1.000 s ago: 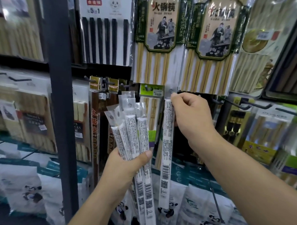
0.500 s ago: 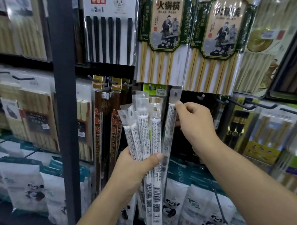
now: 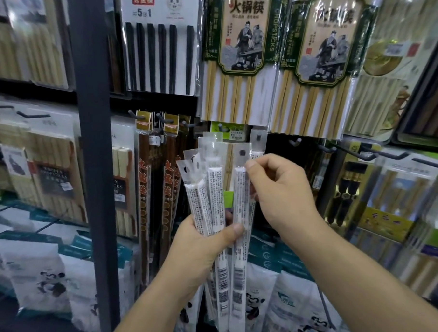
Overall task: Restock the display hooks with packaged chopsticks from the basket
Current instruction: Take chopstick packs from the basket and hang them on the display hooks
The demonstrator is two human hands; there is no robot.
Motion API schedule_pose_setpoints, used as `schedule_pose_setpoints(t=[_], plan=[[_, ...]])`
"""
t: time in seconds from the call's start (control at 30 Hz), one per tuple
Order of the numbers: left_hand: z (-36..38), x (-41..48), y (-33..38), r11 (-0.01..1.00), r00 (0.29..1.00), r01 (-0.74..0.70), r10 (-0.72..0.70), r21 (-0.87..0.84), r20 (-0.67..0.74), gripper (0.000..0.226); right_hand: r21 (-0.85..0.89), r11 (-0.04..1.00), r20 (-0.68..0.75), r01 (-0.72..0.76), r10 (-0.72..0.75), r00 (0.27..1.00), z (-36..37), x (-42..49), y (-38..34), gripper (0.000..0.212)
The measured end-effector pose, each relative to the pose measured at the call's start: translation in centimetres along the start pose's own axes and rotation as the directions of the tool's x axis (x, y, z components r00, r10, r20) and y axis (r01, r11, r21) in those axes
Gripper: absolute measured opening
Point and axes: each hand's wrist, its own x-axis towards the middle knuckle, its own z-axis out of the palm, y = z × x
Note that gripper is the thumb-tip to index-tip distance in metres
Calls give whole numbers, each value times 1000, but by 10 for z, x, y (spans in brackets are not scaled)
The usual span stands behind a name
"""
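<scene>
Several slim chopstick packs (image 3: 212, 190) stand near-vertical, fanned, hang-holes up, gripped mid-length by the left hand (image 3: 199, 242). Right hand (image 3: 282, 193), nearer the rack, pinches the rightmost pack (image 3: 239, 204) at its top. Hook (image 3: 258, 137) sits just above at 12 o'clock, so prob. a short upward lift.

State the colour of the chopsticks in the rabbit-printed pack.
Black chopsticks, seen in the head view.
</scene>
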Motion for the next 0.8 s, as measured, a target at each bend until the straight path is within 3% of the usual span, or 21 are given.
schedule_pose_setpoints(t=[0.13,0.33,0.5,0.57,0.7,0.8], plan=[[-2,1,-1,999,999,-42,43,22,-22,19,36,999,-116,37,-32,993,-6,13,-4,23],[0,0,2,999,1000,-28,28,-26,7,17,56,997,-181,43,-32,983,-4,21,-2,32],[0,0,-1,999,1000,-16,16,44,9,70,47,999,-198,-3,12,980,-2,23,2,37],[0,2,-1,1000,1000,-14,14,8,28,80,40,999,-198,-14,22,980,-2,24,2,37],[2,2,0,996,997,-14,21,-88,76,44,69,998,-204,6,8,979,-3,25,2,36],[3,1,0,993,998,46,-40,-112,51,32,78,996,-205,36,-19,979,-4,26,0,38]])
